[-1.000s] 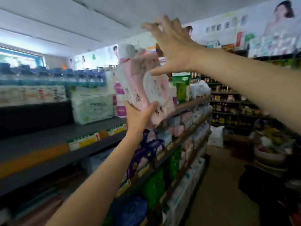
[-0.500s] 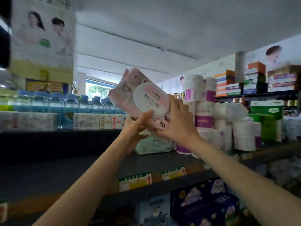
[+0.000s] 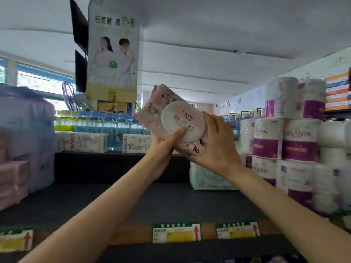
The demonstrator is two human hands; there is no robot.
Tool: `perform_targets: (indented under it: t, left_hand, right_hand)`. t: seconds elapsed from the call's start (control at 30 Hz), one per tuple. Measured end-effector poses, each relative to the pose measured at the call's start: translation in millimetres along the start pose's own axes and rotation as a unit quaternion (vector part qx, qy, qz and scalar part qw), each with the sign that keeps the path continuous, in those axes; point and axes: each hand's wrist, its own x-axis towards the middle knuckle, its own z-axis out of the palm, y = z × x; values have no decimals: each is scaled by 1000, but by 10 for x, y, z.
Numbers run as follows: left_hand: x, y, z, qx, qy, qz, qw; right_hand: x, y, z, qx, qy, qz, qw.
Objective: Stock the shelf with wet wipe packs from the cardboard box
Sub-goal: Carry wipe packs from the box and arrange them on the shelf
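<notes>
Above the dark grey shelf board (image 3: 163, 204), in the head view, both hands hold up a soft pink plastic wet wipe pack with a round white-and-pink lid (image 3: 171, 118). Its long axis runs on a slant, from the upper left down to the lower right, and the lidded face is turned toward the camera. The top end points up and left toward the ceiling; the bottom end, printed with "80", sits low between the two hands.

The left hand (image 3: 161, 149) comes from below, with its thumb pressed flat on the lower edge of the lid and the rest of the grip behind the pack, out of sight. The right hand (image 3: 216, 145) wraps its fingers round the lower right end, so the pack is clamped between both grips and hangs clear of the board.

Right of the hands stand stacked white toilet rolls with purple bands (image 3: 286, 141), and a pale green soft pack (image 3: 207, 179) lies on the board just beneath the right wrist. Behind are blue-capped water bottles (image 3: 106, 124), and at the left edge are pink and lilac wrapped bundles (image 3: 24, 141). Green and yellow price labels (image 3: 176, 232) line the front rail.
</notes>
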Motion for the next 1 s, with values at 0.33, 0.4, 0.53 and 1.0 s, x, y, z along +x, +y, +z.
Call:
perform_targets:
  t: [0.33, 0.4, 0.53, 1.0]
  left_hand:
    - [33, 131, -773, -25, 104, -138, 985]
    - [29, 61, -937, 14, 144, -189, 971]
    - [78, -30, -1235, 241, 197, -224, 923]
    - [356, -492, -1154, 650, -28, -294, 700]
  right_hand:
    - [462, 175, 220, -77, -77, -190, 976]
    - [490, 143, 385, -81, -102, -213, 968]
    - [446, 92, 817, -102, -149, -262, 948]
    - [198, 231, 1198, -190, -327, -309, 873]
